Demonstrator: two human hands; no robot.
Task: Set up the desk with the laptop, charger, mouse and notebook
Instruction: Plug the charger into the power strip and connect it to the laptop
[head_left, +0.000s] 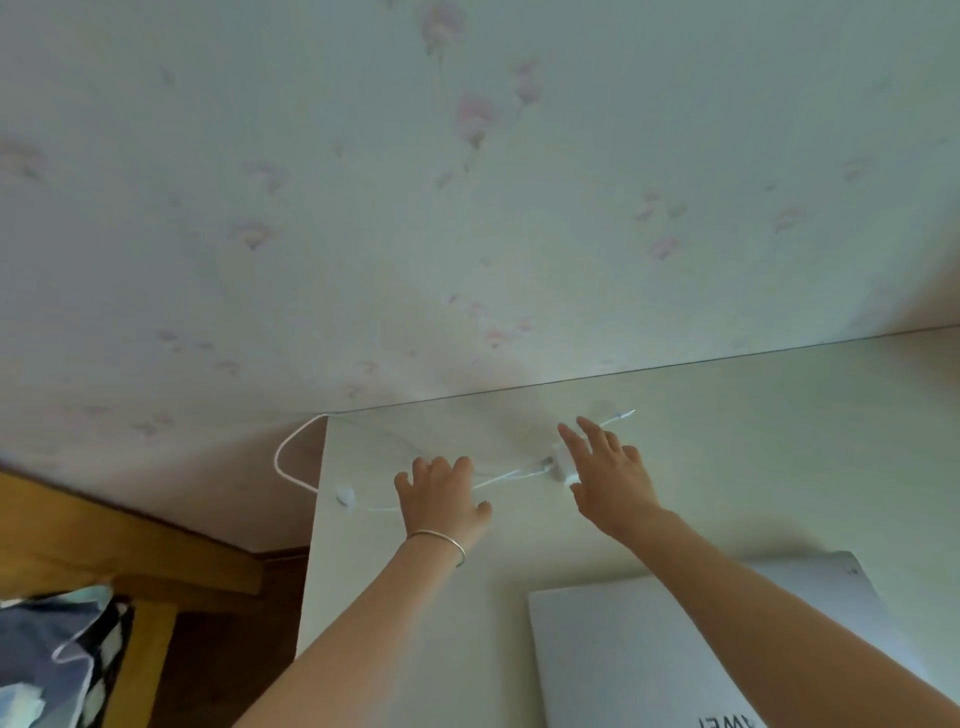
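Observation:
A white charger brick lies on the white desk near the wall, its thin white cable running left across the desk and looping off the desk's left edge. My right hand hovers over the brick with fingers spread, touching or just above it. Palm down, my left hand rests on the cable with fingers apart. The closed silver laptop lies near the front right, partly under my right forearm. No mouse or notebook is in view.
The desk's back edge meets a floral wallpapered wall. To the left of the desk stand a wooden bed frame and patterned bedding, with dark wooden floor below. A small white cable clip sits at the desk's left edge.

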